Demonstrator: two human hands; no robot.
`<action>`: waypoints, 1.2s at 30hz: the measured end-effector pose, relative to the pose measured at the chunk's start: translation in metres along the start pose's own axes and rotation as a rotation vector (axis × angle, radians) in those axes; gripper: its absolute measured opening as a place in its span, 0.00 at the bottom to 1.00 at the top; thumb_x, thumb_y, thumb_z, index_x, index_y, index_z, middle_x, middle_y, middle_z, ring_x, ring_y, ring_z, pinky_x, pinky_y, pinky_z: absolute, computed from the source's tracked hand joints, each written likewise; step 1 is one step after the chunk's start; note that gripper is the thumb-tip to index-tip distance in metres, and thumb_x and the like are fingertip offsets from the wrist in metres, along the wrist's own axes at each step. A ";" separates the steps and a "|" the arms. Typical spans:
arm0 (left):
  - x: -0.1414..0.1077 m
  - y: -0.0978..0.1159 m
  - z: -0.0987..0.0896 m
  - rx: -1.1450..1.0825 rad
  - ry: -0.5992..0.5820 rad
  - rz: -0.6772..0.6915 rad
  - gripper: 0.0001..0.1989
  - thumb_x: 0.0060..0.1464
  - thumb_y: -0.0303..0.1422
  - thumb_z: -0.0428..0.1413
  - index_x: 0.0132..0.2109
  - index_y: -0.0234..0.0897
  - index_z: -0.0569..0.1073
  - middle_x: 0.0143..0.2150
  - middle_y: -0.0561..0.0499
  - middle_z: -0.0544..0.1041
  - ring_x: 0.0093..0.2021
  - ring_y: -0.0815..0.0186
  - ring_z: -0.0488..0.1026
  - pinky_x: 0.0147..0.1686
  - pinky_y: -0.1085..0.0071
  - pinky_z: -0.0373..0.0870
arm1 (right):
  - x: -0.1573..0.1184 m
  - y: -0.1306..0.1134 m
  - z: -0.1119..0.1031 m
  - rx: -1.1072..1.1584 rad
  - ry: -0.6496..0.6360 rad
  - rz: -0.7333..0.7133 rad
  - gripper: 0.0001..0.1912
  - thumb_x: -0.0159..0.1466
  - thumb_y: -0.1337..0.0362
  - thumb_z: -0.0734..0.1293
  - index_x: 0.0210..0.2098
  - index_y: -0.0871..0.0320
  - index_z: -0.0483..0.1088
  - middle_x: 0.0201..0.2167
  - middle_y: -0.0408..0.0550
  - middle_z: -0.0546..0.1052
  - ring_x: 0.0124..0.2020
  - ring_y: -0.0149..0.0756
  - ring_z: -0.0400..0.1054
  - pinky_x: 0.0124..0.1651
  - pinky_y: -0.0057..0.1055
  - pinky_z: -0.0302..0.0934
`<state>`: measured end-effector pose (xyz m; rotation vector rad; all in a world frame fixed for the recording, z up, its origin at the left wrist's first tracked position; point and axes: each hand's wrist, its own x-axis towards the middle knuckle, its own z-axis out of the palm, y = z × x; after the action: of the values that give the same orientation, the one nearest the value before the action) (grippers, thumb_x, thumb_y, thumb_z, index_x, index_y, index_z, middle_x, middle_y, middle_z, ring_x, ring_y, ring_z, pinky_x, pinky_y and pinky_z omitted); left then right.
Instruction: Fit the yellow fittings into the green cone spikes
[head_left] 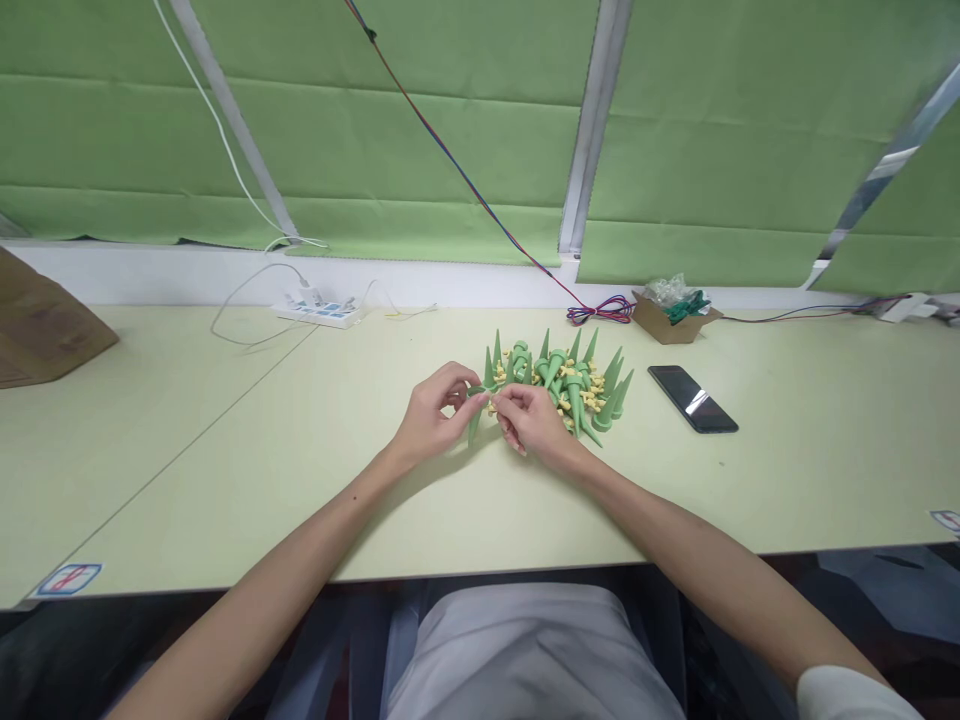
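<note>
My left hand (437, 412) is closed, thumb and forefinger pinching a green pointed spike (474, 428) whose tip hangs down toward the table. Close beside it, my right hand (536, 422) pinches at the same spot, fingertips almost meeting the left ones. What sits between the right fingertips is too small and covered to make out. Just behind both hands lies a pile of green cone-shaped spikes (576, 395) mixed with small yellow pieces (598, 384). Some spikes stand upright on their round bases; others lie tipped over.
To the right of the pile lies a black phone (694, 399). Behind it stands a small cardboard box (675, 322) with plastic and green material, beside coiled wires (602, 311). A white power strip (319, 310) is at back left, a brown cardboard piece (49, 320) at far left.
</note>
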<state>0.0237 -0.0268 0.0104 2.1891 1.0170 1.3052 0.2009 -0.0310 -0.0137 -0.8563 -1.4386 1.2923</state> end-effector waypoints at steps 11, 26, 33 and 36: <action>-0.001 0.002 0.003 0.008 0.023 0.077 0.08 0.62 0.38 0.57 0.44 0.39 0.70 0.40 0.49 0.71 0.33 0.69 0.69 0.32 0.71 0.70 | 0.001 0.000 -0.001 0.127 0.031 0.042 0.17 0.61 0.54 0.70 0.24 0.57 0.65 0.15 0.35 0.65 0.10 0.24 0.57 0.11 0.24 0.47; 0.007 -0.007 0.002 -0.383 -0.080 -0.395 0.32 0.63 0.54 0.51 0.19 0.38 0.57 0.19 0.51 0.67 0.18 0.72 0.63 0.22 0.71 0.62 | 0.006 0.003 -0.002 0.036 0.180 -0.179 0.20 0.63 0.45 0.69 0.31 0.56 0.67 0.21 0.37 0.67 0.12 0.24 0.58 0.12 0.25 0.49; 0.006 -0.002 0.006 -0.648 -0.303 -0.614 0.29 0.60 0.57 0.53 0.31 0.33 0.72 0.24 0.50 0.69 0.21 0.69 0.66 0.17 0.73 0.61 | 0.002 0.005 -0.002 -0.048 0.143 -0.244 0.16 0.67 0.48 0.67 0.33 0.55 0.68 0.23 0.38 0.66 0.15 0.25 0.59 0.16 0.27 0.52; 0.005 -0.001 0.005 -0.686 -0.304 -0.612 0.27 0.60 0.55 0.55 0.34 0.32 0.72 0.26 0.50 0.69 0.22 0.70 0.67 0.17 0.74 0.61 | 0.002 0.007 -0.003 -0.077 0.145 -0.250 0.16 0.67 0.49 0.66 0.33 0.55 0.68 0.23 0.38 0.66 0.15 0.25 0.59 0.17 0.27 0.52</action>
<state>0.0296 -0.0216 0.0100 1.3511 0.8483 0.8273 0.2028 -0.0268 -0.0202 -0.7759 -1.4361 0.9738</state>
